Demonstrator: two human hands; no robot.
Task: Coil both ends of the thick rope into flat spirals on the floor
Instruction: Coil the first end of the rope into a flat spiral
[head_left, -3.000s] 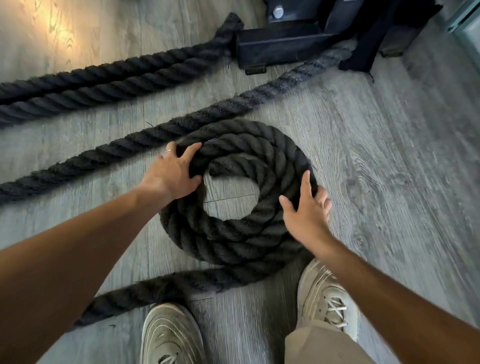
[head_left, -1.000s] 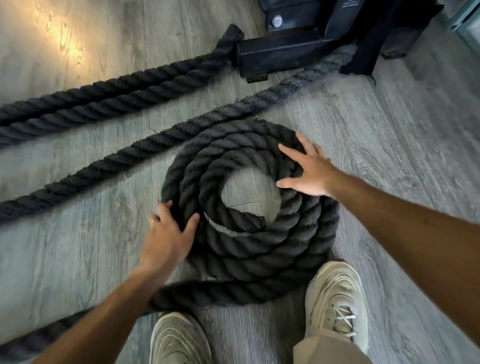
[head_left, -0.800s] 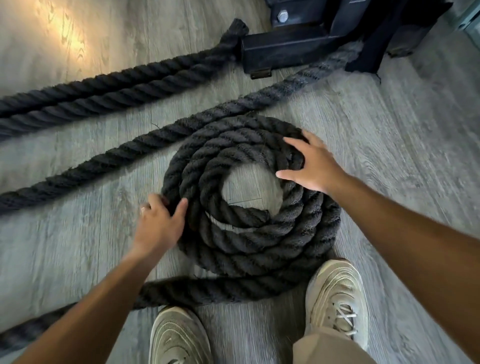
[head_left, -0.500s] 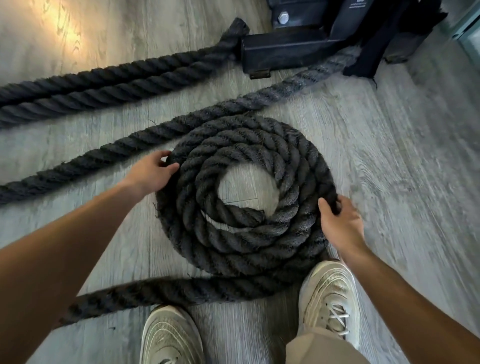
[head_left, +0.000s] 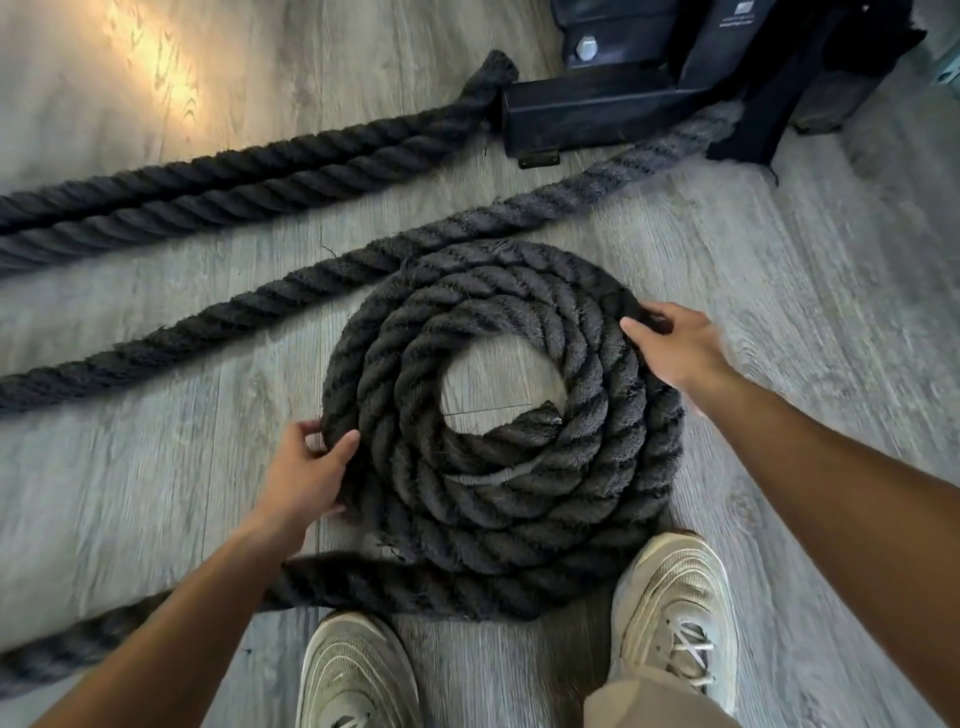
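A thick black rope lies in a flat spiral (head_left: 498, 499) of about three turns on the grey wood floor, with bare floor showing in its centre. The rope's end (head_left: 540, 415) pokes into that centre hole. My left hand (head_left: 306, 473) grips the outer turn at the spiral's lower left edge. My right hand (head_left: 675, 343) grips the outer turn at the upper right edge. From under the spiral, a loose length of rope (head_left: 156, 618) trails away to the lower left.
Straight runs of the same rope (head_left: 208, 317) cross the floor behind the spiral toward a black metal anchor frame (head_left: 623, 88) at the top. Two more strands (head_left: 234, 192) lie further back. My two pale sneakers (head_left: 675, 613) stand just in front of the spiral.
The spiral has turned a little under my hands. My left hand slid from the upper left edge down to the lower left, and my right hand went from the lower right edge up to the upper right.
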